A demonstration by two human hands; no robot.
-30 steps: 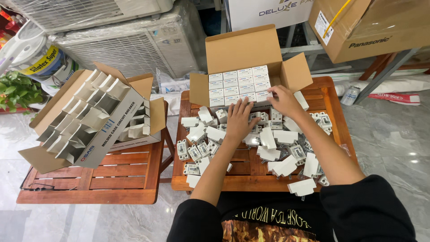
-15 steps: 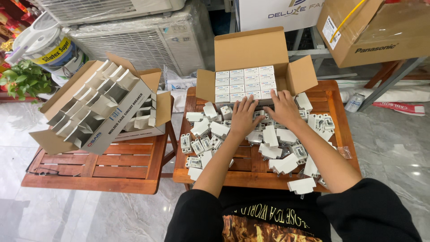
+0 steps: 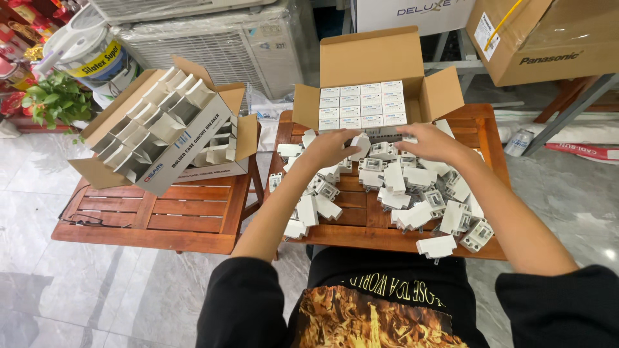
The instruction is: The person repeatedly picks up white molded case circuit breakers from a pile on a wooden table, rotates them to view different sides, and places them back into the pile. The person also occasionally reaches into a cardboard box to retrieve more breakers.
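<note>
Grey marble floor [image 3: 116, 290] surrounds two low wooden slatted tables set side by side. On the right tabletop [image 3: 361, 229] lies a heap of small white circuit breakers [image 3: 412, 193], loose and jumbled, spreading from the middle to the near right edge. Both hands are at the far side of that heap, just in front of an open cardboard box [image 3: 374, 71]. The left hand [image 3: 332, 149] is curled over a white breaker [image 3: 359, 143], fingers closed around it. The right hand [image 3: 432, 142] rests palm down on the heap with fingers loosely bent; whether it grips anything cannot be told. Inside the box, small white cartons [image 3: 362, 106] stand packed in neat rows filling its left part. On the left tabletop [image 3: 148, 222] a second cardboard box [image 3: 161, 132] lies tilted, showing empty card dividers. Behind stand an air-conditioner unit [image 3: 213, 45], a white bucket [image 3: 87, 55] and a green plant [image 3: 55, 100].
</note>
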